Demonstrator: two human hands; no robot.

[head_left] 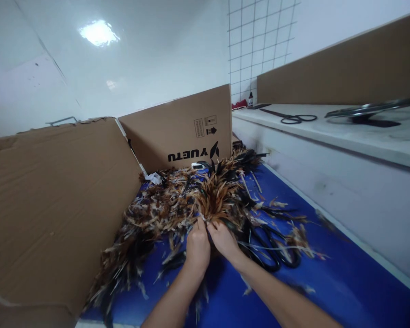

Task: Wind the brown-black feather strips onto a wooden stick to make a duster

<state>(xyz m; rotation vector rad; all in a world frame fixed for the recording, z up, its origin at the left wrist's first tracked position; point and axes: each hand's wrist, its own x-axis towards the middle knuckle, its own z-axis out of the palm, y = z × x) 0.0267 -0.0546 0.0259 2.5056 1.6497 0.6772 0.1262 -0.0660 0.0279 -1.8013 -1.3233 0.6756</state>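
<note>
The left hand and right hand meet near the middle of the blue table, fingers pinched shut on the base of a tan feather bundle. It tops the feather heap by the left-edge cardboard box. Black scissors lie just right.

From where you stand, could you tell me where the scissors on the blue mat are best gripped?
Probably by the handle loops of the scissors, coming from the right. The loops lie bare on the mat, while the blade end seems to run up-left under the feathers, close to the right hand.
</note>
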